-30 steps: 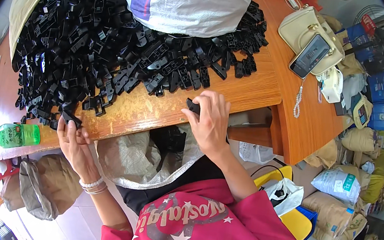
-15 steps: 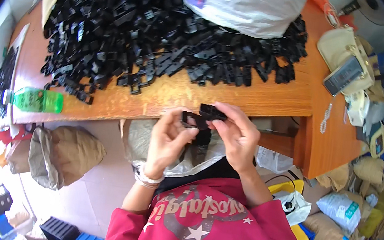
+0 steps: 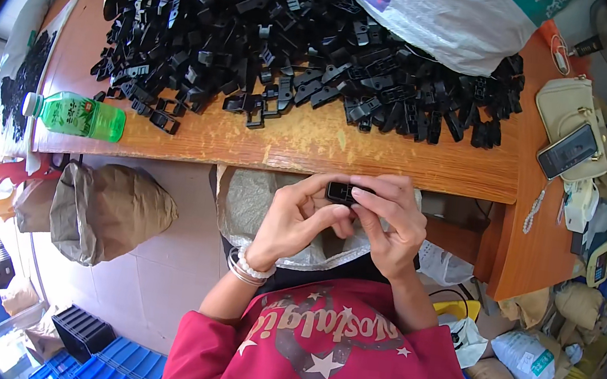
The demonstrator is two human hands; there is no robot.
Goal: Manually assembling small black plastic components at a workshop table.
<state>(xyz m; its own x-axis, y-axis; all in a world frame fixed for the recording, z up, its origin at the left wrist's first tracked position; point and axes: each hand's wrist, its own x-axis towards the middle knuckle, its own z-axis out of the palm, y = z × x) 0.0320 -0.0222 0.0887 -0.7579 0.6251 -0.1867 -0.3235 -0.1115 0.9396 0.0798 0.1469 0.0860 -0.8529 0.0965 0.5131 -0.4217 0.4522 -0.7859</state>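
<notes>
Just in front of the wooden table's near edge, both my hands are closed on a small black plastic part [image 3: 339,192]. My left hand [image 3: 298,218] pinches its left side, with white beads and bangles at the wrist. Fingers of my right hand [image 3: 392,223] wrap its right side and hide much of it. Whether it is one piece or two fitted together, I cannot tell. Beyond my hands, a large heap of similar black plastic parts [image 3: 207,49] covers the table [image 3: 284,158]. Below my hands, an open pale woven sack [image 3: 244,209] hangs at the edge.
A green bottle [image 3: 81,117] lies on its side at the table's left. A white woven sack [image 3: 445,25] rests over the heap. On the right are a cream bag [image 3: 569,97] and a phone [image 3: 567,151]. A brown sack [image 3: 115,212] and blue crates [image 3: 119,368] stand lower left.
Two black parts held slightly apart, one in each hand, are now brought together between my fingers. My hands have closed in on each other. The view has shifted a little.
</notes>
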